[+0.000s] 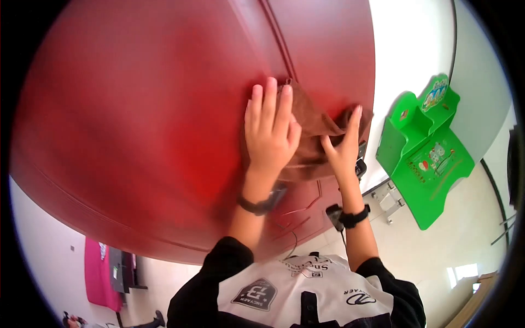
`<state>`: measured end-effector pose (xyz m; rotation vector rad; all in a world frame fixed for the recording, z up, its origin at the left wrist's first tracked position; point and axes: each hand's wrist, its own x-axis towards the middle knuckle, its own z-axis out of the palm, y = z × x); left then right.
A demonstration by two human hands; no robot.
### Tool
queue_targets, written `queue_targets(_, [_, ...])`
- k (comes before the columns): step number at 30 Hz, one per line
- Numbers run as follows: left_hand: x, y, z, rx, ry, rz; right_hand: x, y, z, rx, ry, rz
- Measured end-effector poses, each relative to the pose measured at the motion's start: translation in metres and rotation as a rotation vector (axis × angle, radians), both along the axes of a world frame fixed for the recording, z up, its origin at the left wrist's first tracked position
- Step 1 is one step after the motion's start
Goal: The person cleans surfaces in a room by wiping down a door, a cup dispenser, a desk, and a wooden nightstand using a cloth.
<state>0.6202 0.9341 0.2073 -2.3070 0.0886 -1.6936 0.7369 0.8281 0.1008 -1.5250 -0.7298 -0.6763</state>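
A brown cloth (309, 128) lies bunched against a large glossy red panelled surface (147, 120). My left hand (270, 128) is flat with its fingers stretched out, at the cloth's left edge. On the right side of the cloth, my right hand (345, 145) has thumb and fingers spread apart, touching the folds near the red surface's edge. Both wrists wear black straps with small dark devices. Part of the cloth is hidden behind my hands.
To the right stands a green desk top (437, 164) with raised shelves and cartoon pictures. A dark handle or lock (360, 164) shows beside my right hand. A pink object (98, 273) is at the lower left, near a person's partly visible leg.
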Motion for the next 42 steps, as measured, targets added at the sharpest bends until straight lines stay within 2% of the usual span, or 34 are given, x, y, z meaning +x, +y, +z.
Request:
queue_targets(2, [-0.021, 0.012, -0.006, 0.089, -0.103, -0.092, -0.007, 0.005, 0.050, 0.050, -0.090, 0.047])
queue_targets(3, [-0.032, 0.019, -0.009, 0.094, -0.176, -0.048, -0.003, 0.013, 0.065, 0.106, -0.185, 0.098])
queue_targets(6, [-0.057, 0.020, -0.036, 0.030, -0.354, -0.004, -0.021, 0.028, 0.110, 0.008, -0.379, 0.051])
queue_targets(8, [-0.063, 0.030, -0.059, 0.282, -0.239, 0.113, -0.034, 0.041, 0.120, -0.022, -0.512, 0.037])
queue_targets(10, [-0.061, 0.020, -0.071, 0.185, -0.073, 0.358, -0.048, 0.052, 0.116, -0.033, -0.555, 0.060])
queue_targets(12, [-0.061, 0.021, -0.069, 0.080, -0.065, 0.370, -0.049, 0.054, 0.103, -0.016, -0.522, 0.149])
queue_targets(14, [-0.058, 0.025, -0.076, 0.083, -0.099, 0.278, -0.045, 0.053, 0.092, -0.037, -0.535, 0.119])
queue_targets(16, [-0.054, 0.023, -0.078, -0.033, -0.214, 0.414, -0.039, 0.049, 0.085, -0.054, -0.580, 0.125])
queue_targets(18, [-0.053, 0.022, -0.076, -0.002, -0.207, 0.449, -0.023, 0.038, 0.089, -0.105, -0.594, 0.135])
queue_targets(20, [-0.053, 0.016, -0.071, -0.031, -0.067, 0.648, 0.000, 0.029, 0.099, -0.158, -0.688, 0.272])
queue_targets(21, [-0.050, 0.018, -0.078, -0.089, -0.071, 0.683, 0.010, 0.024, 0.105, -0.187, -0.697, 0.137])
queue_targets(22, [-0.046, 0.015, -0.074, -0.083, -0.072, 0.680, 0.022, 0.020, 0.110, -0.226, -0.697, 0.000])
queue_targets(24, [-0.043, 0.006, -0.060, -0.176, -0.140, 0.593, 0.039, 0.016, 0.118, -0.147, -0.800, -0.111])
queue_targets(25, [-0.042, 0.006, -0.054, -0.090, -0.132, 0.596, 0.036, 0.015, 0.114, -0.152, -0.715, -0.052])
queue_targets(29, [-0.040, 0.004, -0.055, -0.129, -0.067, 0.552, 0.022, 0.020, 0.085, -0.067, -0.526, -0.047])
queue_targets(32, [-0.043, 0.007, -0.061, -0.156, -0.035, 0.512, 0.009, 0.013, 0.058, -0.125, -0.473, -0.045])
queue_targets(34, [-0.042, 0.009, -0.059, -0.082, -0.042, 0.534, 0.004, 0.007, 0.069, -0.151, -0.431, -0.018])
queue_targets(39, [-0.038, 0.006, -0.053, -0.089, -0.052, 0.549, 0.004, 0.005, 0.131, -0.116, -0.566, -0.041])
queue_targets(42, [-0.039, 0.006, -0.057, -0.112, -0.059, 0.557, -0.001, 0.004, 0.132, -0.097, -0.618, -0.073])
